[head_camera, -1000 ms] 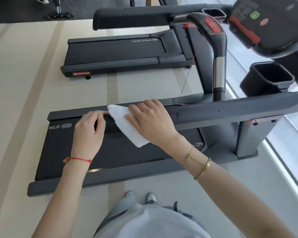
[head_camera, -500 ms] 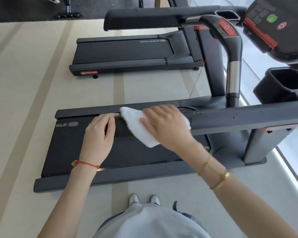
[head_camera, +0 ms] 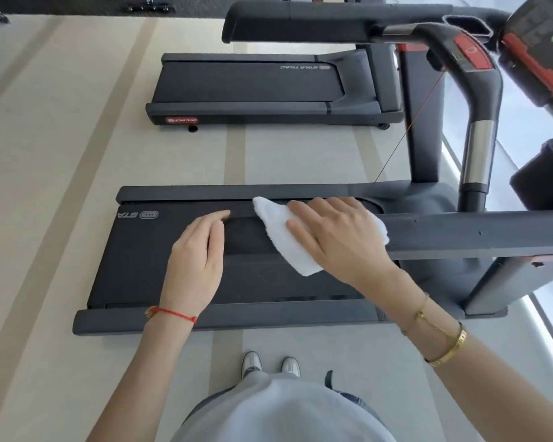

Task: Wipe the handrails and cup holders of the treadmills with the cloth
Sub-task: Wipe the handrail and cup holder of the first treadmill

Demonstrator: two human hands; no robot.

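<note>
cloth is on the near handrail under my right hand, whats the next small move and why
Probably slide the right hand and the white cloth further along the handrail toward the cup holder. The hand lies flat on the cloth at the rail's free end, the long stretch of rail beyond it is uncovered, and the left hand rests at the rail's tip.

Soft white terry cloth point(head_camera: 284, 234), matt dark-grey foam-like padded handrail point(head_camera: 476, 232), polished silver metal sleeve point(head_camera: 477, 151) on black upright grip, glossy red plastic button panel point(head_camera: 471, 54), matt black rubber treadmill belt point(head_camera: 147, 266)
</note>
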